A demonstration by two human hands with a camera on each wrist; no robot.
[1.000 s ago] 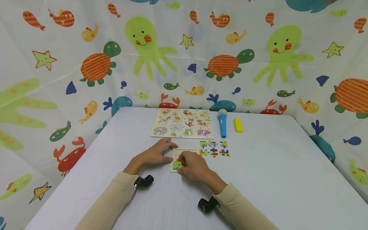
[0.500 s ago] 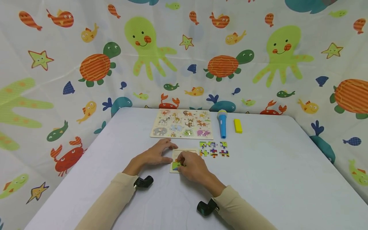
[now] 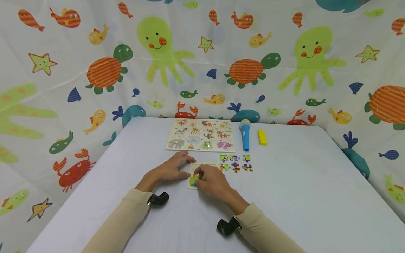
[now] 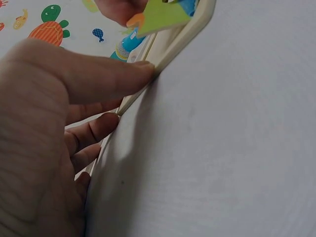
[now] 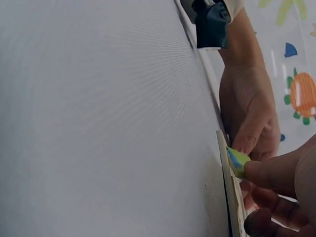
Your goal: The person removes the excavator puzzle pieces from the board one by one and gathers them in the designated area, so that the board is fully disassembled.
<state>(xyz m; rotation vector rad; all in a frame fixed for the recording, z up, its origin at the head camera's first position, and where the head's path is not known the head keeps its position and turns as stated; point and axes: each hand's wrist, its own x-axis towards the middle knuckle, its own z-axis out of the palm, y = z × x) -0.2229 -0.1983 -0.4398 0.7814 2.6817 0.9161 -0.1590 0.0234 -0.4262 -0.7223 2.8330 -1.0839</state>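
Note:
A small wooden puzzle tray [image 3: 213,163] lies on the white table, partly hidden under my right hand. My left hand [image 3: 171,168] rests at its left side. In the left wrist view the thumb [image 4: 123,79] touches the tray's edge, with the other fingers loosely bent beside it. My right hand [image 3: 213,181] is over the tray and pinches a green and blue jigsaw piece [image 5: 239,161] between thumb and finger. That piece [image 4: 165,17] is tilted at the tray in the left wrist view. Several loose jigsaw pieces [image 3: 235,167] lie just right of the tray.
Behind the tray lies a wooden animal puzzle board [image 3: 200,135]. A blue toy microphone [image 3: 245,135] and a yellow block [image 3: 262,137] lie to its right. A curtain [image 3: 202,102] printed with sea animals hangs behind the table.
The right hand's fingers shift slightly over the green piece at the tray. The left hand stays where it was, and the loose pieces have not moved.

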